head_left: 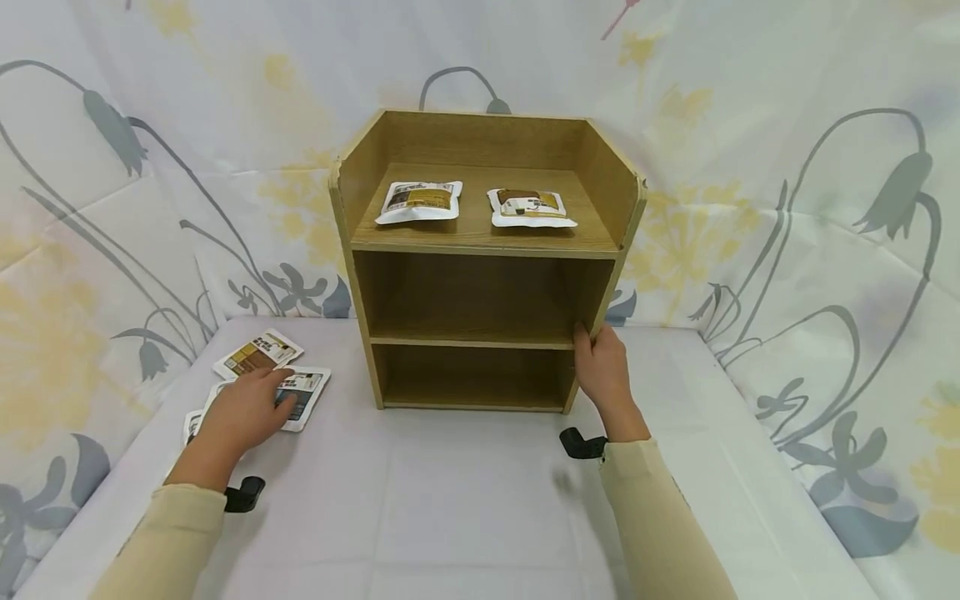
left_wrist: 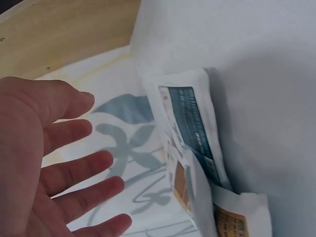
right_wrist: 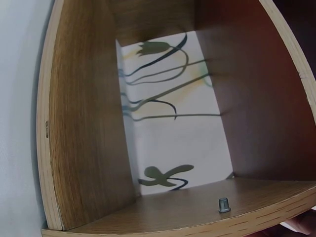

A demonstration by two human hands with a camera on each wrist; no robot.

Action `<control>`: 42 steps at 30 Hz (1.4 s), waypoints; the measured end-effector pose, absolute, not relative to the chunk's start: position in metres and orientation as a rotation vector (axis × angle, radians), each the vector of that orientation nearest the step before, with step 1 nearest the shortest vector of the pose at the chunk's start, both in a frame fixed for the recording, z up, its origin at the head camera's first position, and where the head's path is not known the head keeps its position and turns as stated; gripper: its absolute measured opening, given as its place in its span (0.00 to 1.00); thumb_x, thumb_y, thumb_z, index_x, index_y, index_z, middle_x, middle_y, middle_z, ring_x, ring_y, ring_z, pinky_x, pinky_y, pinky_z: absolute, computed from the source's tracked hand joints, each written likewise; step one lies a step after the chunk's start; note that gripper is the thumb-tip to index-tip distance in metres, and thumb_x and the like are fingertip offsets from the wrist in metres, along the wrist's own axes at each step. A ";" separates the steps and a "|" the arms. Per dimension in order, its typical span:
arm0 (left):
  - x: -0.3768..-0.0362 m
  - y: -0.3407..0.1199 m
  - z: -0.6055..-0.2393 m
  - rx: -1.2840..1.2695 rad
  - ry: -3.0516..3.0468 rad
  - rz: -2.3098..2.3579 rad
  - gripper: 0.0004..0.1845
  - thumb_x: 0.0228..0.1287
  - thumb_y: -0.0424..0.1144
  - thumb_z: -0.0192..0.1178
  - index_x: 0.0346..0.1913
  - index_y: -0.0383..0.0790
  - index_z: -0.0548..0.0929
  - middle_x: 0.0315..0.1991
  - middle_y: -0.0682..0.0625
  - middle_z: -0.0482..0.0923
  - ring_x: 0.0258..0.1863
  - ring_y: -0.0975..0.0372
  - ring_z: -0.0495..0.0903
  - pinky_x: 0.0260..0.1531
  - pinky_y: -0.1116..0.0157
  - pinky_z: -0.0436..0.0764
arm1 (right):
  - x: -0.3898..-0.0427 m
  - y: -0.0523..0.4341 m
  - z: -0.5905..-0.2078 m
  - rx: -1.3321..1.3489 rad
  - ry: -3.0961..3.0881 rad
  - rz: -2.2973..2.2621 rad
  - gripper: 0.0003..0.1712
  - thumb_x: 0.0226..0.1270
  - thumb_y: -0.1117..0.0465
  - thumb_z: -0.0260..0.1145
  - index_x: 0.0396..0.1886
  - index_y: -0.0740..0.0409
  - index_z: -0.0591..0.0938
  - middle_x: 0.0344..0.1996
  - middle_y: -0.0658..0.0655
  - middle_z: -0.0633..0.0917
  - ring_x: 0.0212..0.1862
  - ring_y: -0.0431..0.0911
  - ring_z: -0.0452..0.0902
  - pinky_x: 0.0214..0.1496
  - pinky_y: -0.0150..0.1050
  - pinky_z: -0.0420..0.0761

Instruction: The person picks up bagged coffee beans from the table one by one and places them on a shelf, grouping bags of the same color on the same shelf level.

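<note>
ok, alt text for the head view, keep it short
A person's left hand rests on sachets lying on a white table, while the right hand grips the right side of a wooden shelf unit. Two more packets lie on its top shelf.

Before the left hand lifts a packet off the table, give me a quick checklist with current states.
1. Left hand over the packets on the table: ok, fingers spread, nothing pinched.
2. Right hand on the shelf unit: ok, it holds the right front edge.
3. Middle shelf free: ok.
4. Bottom shelf free: ok.
5. Top shelf space: ok, two packets, gap between them.
6. Number of packets in the pile: cannot tell, they overlap.
</note>
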State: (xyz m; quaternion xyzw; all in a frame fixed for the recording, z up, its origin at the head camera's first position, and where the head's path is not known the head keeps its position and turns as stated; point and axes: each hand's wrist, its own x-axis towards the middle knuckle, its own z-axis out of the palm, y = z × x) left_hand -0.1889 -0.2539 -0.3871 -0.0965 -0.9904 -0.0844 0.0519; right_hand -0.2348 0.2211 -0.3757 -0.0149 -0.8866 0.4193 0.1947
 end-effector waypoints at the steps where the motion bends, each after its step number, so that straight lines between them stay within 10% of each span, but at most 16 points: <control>1: -0.190 -0.254 -0.387 -0.300 -3.020 -0.258 0.26 0.65 0.43 0.56 0.61 0.30 0.73 0.59 0.27 0.72 0.57 0.34 0.72 0.52 0.38 0.73 | -0.235 0.222 -0.376 -0.049 -2.486 1.175 0.31 0.77 0.43 0.42 0.53 0.65 0.75 0.39 0.67 0.82 0.33 0.57 0.83 0.32 0.48 0.83; 20: -0.196 -0.258 -0.397 -0.453 -3.159 -0.239 0.37 0.47 0.36 0.67 0.66 0.37 0.72 0.64 0.29 0.66 0.64 0.34 0.64 0.61 0.32 0.61 | -0.235 0.226 -0.378 -0.058 -2.476 1.172 0.31 0.77 0.43 0.42 0.51 0.66 0.75 0.41 0.68 0.82 0.36 0.59 0.83 0.35 0.51 0.83; 42: -0.203 -0.265 -0.417 -0.454 -3.163 -0.129 0.28 0.50 0.29 0.65 0.59 0.33 0.77 0.61 0.29 0.70 0.63 0.34 0.65 0.58 0.31 0.62 | -0.237 0.222 -0.377 -0.059 -2.475 1.173 0.31 0.77 0.43 0.42 0.54 0.67 0.74 0.43 0.69 0.82 0.39 0.59 0.83 0.36 0.52 0.83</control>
